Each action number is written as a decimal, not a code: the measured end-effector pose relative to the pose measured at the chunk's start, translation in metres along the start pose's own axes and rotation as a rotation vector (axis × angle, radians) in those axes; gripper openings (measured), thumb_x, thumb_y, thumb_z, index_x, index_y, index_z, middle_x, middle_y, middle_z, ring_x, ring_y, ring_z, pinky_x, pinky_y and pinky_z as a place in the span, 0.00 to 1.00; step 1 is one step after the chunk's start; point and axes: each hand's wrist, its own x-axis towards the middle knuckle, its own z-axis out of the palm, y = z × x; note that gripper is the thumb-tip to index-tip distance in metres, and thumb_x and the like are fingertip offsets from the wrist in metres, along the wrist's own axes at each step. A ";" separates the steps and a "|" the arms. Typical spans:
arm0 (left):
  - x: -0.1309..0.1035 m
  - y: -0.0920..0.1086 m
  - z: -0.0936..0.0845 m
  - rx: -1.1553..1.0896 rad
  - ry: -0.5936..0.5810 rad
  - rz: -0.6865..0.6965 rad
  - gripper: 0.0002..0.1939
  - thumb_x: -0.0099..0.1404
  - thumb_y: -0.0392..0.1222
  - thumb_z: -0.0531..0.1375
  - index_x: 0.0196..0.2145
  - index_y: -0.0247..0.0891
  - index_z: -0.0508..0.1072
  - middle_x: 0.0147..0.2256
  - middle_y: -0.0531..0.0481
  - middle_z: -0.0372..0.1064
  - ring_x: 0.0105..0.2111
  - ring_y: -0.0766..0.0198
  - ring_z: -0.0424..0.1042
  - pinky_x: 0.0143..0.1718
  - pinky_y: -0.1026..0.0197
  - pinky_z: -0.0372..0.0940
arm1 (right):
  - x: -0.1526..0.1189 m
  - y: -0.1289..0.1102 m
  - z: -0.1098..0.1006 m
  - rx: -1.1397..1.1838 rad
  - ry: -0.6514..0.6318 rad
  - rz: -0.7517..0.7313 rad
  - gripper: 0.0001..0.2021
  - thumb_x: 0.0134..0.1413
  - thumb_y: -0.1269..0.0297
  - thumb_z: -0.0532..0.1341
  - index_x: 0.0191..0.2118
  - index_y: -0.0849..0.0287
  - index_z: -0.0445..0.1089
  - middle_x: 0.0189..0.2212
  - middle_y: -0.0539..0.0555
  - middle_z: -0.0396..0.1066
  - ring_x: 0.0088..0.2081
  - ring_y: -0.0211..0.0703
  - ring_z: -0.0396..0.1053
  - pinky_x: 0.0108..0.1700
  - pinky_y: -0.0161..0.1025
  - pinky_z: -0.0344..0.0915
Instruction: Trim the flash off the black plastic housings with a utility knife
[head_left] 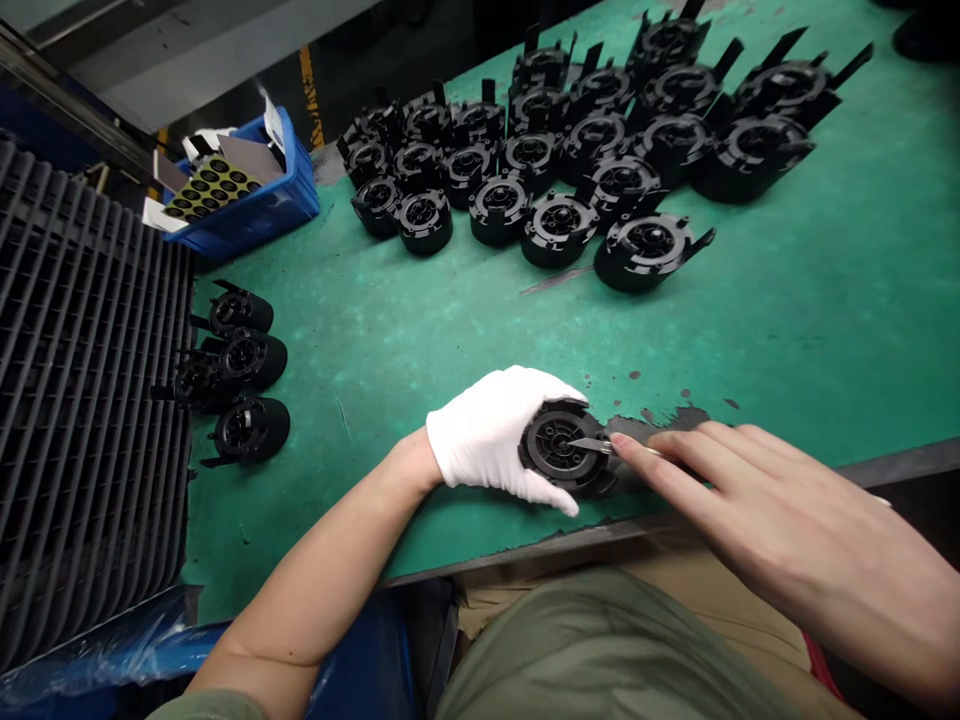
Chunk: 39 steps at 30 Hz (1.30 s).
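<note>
My left hand [499, 435], in a white glove, grips a round black plastic part [551, 460] near the front edge of the green table. Thumb and fingers wrap its sides, and its ribbed round face is turned up toward me. My right hand [735, 480], ungloved, holds a small knife [596, 443] with a pointed metal blade. The blade lies over the part's face, its tip close to the centre. Whether the tip touches the plastic I cannot tell. Most of the knife's handle is hidden under my right fingers.
Several similar black parts [637, 255] stand in rows across the back of the green table [360, 330]. A smaller group of black parts [251, 430] sits at the left, beside a stack of dark ribbed trays [97, 400]. A blue bin [247, 215] holds sticker sheets.
</note>
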 end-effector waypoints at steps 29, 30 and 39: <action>-0.001 0.008 -0.005 -0.079 -0.021 -0.047 0.56 0.55 0.87 0.87 0.65 0.44 0.87 0.57 0.37 0.94 0.60 0.29 0.93 0.65 0.39 0.83 | 0.064 0.053 -0.018 0.073 0.059 -0.266 0.20 0.91 0.74 0.52 0.71 0.53 0.77 0.57 0.59 0.90 0.49 0.52 0.82 0.52 0.51 0.71; -0.001 0.009 -0.006 -0.085 -0.021 -0.045 0.55 0.56 0.87 0.86 0.64 0.44 0.87 0.56 0.37 0.94 0.59 0.29 0.93 0.65 0.39 0.83 | 0.064 0.054 -0.016 0.092 0.082 -0.266 0.20 0.91 0.74 0.52 0.71 0.52 0.77 0.57 0.58 0.90 0.49 0.52 0.81 0.51 0.52 0.71; 0.003 0.021 -0.013 -0.164 -0.073 -0.060 0.45 0.62 0.81 0.87 0.57 0.43 0.86 0.52 0.41 0.93 0.54 0.36 0.93 0.53 0.46 0.80 | 0.079 0.064 -0.018 0.127 0.007 -0.338 0.22 0.91 0.73 0.52 0.72 0.50 0.78 0.58 0.58 0.91 0.50 0.53 0.82 0.50 0.54 0.68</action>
